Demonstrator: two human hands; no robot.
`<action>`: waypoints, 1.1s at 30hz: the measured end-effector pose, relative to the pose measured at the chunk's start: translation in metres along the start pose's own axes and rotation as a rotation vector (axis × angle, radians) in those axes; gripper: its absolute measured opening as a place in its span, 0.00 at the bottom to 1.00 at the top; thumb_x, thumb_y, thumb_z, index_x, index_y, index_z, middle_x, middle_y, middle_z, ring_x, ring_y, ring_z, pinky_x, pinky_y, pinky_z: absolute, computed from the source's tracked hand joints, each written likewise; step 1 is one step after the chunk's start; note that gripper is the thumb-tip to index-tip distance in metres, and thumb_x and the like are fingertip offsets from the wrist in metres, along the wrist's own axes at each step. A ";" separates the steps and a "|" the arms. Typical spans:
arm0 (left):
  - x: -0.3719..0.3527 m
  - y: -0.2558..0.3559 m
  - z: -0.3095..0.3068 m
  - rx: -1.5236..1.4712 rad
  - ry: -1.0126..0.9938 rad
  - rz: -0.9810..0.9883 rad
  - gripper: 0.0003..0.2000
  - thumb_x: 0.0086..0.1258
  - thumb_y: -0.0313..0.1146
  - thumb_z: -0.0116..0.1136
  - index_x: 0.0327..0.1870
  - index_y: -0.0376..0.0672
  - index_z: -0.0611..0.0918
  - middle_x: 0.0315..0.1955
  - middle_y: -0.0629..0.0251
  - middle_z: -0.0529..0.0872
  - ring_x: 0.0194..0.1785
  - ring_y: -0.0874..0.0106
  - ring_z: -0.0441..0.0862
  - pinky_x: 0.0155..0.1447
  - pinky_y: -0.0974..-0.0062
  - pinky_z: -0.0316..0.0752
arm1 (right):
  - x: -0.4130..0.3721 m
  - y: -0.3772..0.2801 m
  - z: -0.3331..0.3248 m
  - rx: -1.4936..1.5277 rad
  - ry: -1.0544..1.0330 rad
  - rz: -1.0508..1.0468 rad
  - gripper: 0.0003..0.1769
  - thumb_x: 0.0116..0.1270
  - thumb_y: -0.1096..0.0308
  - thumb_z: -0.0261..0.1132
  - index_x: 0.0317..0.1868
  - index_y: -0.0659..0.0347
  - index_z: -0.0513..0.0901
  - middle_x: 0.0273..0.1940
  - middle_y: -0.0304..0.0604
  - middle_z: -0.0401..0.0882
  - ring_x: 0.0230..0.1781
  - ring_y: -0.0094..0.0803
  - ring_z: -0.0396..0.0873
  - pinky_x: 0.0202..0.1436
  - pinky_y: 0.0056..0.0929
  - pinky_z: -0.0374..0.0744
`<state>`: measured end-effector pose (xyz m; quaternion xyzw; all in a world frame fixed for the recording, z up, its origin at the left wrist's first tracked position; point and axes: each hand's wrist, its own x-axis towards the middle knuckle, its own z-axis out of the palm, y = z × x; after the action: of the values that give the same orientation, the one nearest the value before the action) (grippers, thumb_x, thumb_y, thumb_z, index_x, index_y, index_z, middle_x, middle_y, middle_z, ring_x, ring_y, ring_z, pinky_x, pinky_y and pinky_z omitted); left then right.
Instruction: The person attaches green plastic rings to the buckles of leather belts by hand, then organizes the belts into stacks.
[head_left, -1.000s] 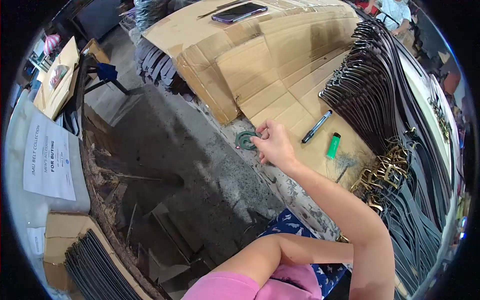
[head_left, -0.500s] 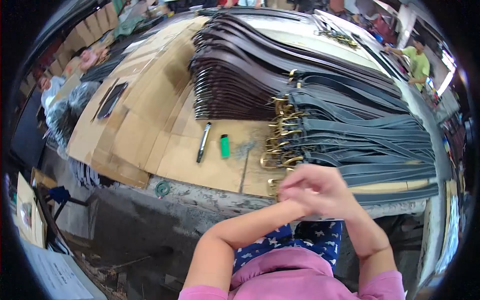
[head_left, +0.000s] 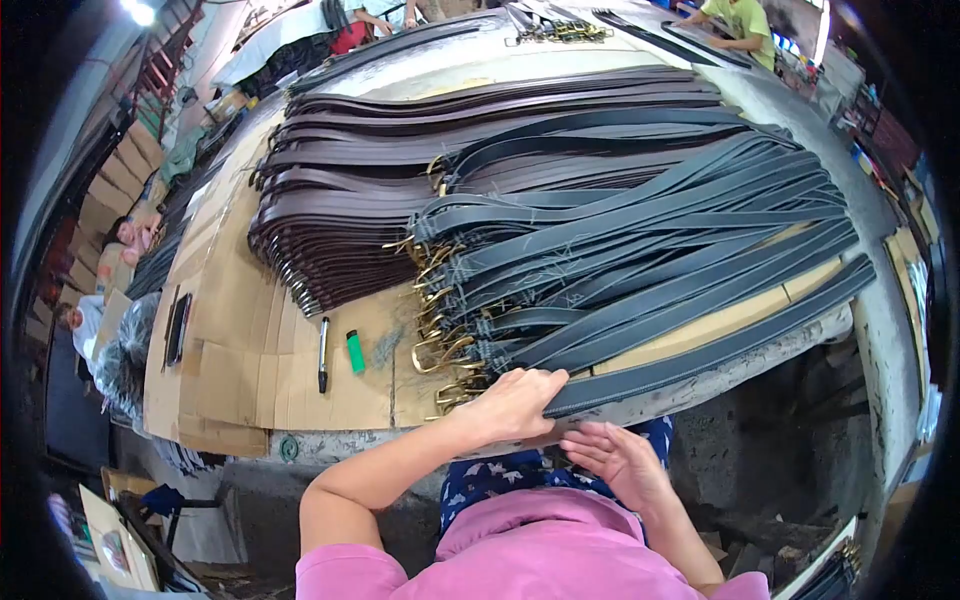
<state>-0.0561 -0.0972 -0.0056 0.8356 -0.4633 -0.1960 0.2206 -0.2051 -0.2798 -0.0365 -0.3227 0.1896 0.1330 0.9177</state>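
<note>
At the table's front edge, my left hand (head_left: 515, 405) is closed around a dark grey belt (head_left: 700, 345), close to its buckle end. The rest of that belt stretches away to the right along the edge. Just right of and below it, my right hand (head_left: 620, 462) is held with its fingers extended and nothing in it. Behind my left hand lies a loose pile of dark grey belts (head_left: 620, 235) with brass-coloured buckles (head_left: 432, 345) at their left ends. Loose threads cling to several of these belts.
Dark brown belts (head_left: 340, 220) lie stacked behind the grey pile. A green lighter (head_left: 356, 353) and a pen (head_left: 323, 355) rest on the cardboard (head_left: 230, 380). A phone (head_left: 179, 328) lies farther left. Across the table, a person in a yellow-green shirt (head_left: 745, 25) works.
My hands, together before, have separated. My left hand has closed on the front grey belt, and my right hand has dropped lower with fingers extended. The view has shifted rightward.
</note>
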 end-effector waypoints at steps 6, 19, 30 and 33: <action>-0.012 0.028 -0.037 -0.099 0.010 -0.013 0.24 0.59 0.37 0.67 0.55 0.33 0.77 0.44 0.46 0.84 0.49 0.48 0.83 0.53 0.57 0.78 | 0.032 -0.012 -0.005 0.119 0.135 -0.149 0.23 0.73 0.57 0.63 0.58 0.66 0.75 0.52 0.50 0.83 0.53 0.40 0.83 0.63 0.41 0.77; -0.027 0.016 -0.005 0.000 0.028 -0.010 0.27 0.62 0.39 0.69 0.61 0.38 0.75 0.45 0.47 0.81 0.49 0.49 0.81 0.52 0.59 0.78 | 0.058 -0.192 -0.150 0.292 0.564 -0.768 0.05 0.67 0.70 0.64 0.38 0.61 0.78 0.26 0.36 0.72 0.26 0.28 0.75 0.46 0.35 0.81; -0.008 0.026 -0.010 -0.079 -0.210 -0.105 0.26 0.64 0.42 0.69 0.58 0.37 0.74 0.49 0.44 0.82 0.54 0.48 0.81 0.55 0.58 0.78 | -0.032 -0.411 -0.300 0.153 0.555 -0.893 0.12 0.67 0.65 0.70 0.40 0.65 0.80 0.30 0.42 0.80 0.28 0.30 0.81 0.37 0.25 0.84; -0.001 0.049 -0.017 -0.082 -0.201 -0.036 0.27 0.62 0.39 0.70 0.60 0.37 0.74 0.49 0.46 0.82 0.53 0.49 0.81 0.55 0.59 0.78 | -0.104 -0.472 -0.320 0.183 0.520 -1.013 0.09 0.69 0.69 0.67 0.42 0.67 0.80 0.34 0.43 0.81 0.31 0.29 0.81 0.41 0.25 0.85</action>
<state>-0.0806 -0.1165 0.0356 0.8103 -0.4594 -0.3015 0.2035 -0.2090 -0.8545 0.0341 -0.3144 0.2414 -0.4239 0.8143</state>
